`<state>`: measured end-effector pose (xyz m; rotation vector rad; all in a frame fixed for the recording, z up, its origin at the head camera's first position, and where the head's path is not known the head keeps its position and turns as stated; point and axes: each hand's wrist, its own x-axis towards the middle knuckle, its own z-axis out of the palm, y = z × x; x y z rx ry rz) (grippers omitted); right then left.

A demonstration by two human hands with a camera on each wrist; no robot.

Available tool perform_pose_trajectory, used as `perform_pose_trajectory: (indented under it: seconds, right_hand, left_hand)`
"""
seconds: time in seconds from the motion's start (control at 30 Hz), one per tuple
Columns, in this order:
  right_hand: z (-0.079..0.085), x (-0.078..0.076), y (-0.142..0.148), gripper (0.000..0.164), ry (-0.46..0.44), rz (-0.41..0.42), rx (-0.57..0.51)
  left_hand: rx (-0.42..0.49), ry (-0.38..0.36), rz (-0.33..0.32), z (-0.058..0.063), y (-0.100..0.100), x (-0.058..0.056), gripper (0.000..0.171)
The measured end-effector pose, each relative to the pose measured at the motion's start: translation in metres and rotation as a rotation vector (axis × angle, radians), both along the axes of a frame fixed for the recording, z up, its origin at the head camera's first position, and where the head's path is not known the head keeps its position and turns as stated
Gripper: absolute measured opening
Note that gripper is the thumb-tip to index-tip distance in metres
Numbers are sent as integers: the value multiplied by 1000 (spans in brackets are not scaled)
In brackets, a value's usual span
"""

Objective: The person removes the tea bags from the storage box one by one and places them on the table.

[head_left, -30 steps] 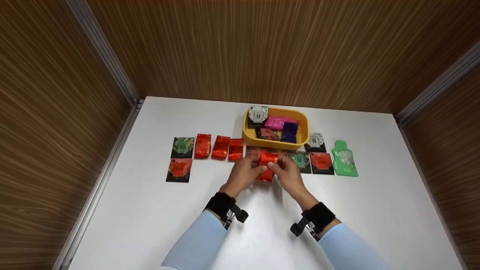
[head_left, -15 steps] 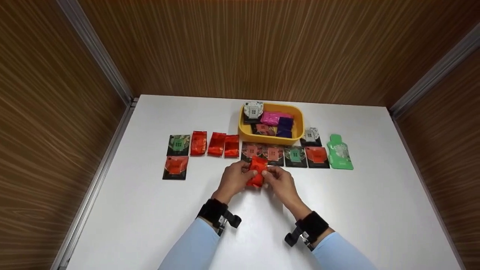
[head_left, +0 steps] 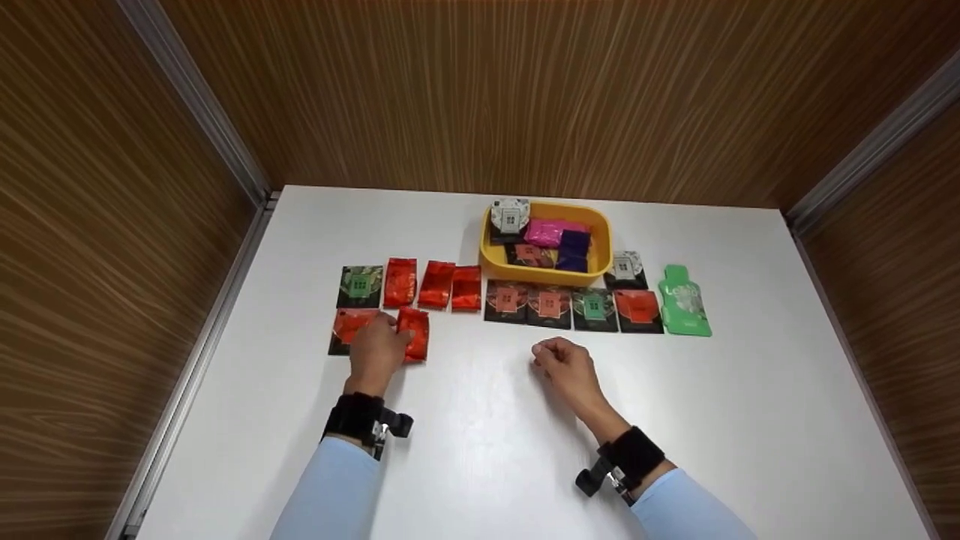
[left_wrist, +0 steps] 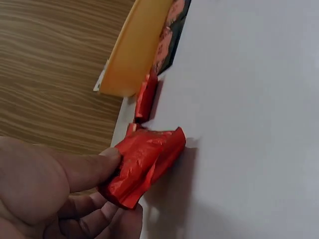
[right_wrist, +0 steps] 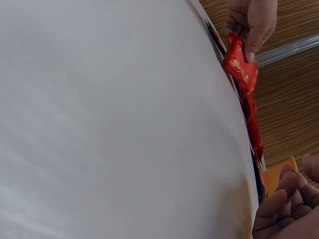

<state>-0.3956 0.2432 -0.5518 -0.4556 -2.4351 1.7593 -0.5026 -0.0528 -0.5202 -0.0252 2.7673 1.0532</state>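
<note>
My left hand (head_left: 377, 347) pinches a shiny red foil packet (left_wrist: 147, 164) between thumb and fingers; in the left wrist view the packet is tilted above the white table. In the head view it is just right of a flat black-and-red sachet (head_left: 343, 330), which the hand partly covers. Above that sachet lies a green-and-black sachet (head_left: 360, 286), with several more red foil packets (head_left: 401, 283) in a row to its right. My right hand (head_left: 571, 373) holds nothing; its fingers are loosely curled, near the row of flat sachets (head_left: 550, 305).
A yellow tray (head_left: 540, 275) at the back holds a white-and-black sachet (head_left: 510, 220), a pink packet (head_left: 553, 232), a dark purple packet (head_left: 574, 250) and a reddish sachet. Right of the row lies a green bottle-shaped pouch (head_left: 684, 301). Wood-grain panels (head_left: 480, 97) wall the table (head_left: 480, 450).
The red foil packet, first held by both hands at the middle, has moved left in my left hand. My right hand has let go and stays near the middle.
</note>
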Motion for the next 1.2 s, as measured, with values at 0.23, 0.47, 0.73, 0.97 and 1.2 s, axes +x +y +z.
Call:
perform_pose_trajectory:
  seconds: [0.23, 0.47, 0.73, 0.97, 1.2]
  right_hand:
    - [1, 0, 1, 14, -2, -3, -12]
    - [0, 1, 5, 15, -14, -10, -4]
    - [1, 2, 8, 14, -9, -10, -9]
    - [4, 0, 12, 14, -11, -18, 27]
    - [12, -7, 24, 14, -5, -24, 84]
  left_hand:
    - [-106, 53, 16, 1, -11, -6, 32]
    - [-210, 127, 6, 0, -13, -4, 23]
    - [-205, 259, -1, -2, -4, 0, 26]
    - [-200, 241, -74, -7, 2, 2, 55]
    - [-196, 242, -81, -3, 6, 2, 53]
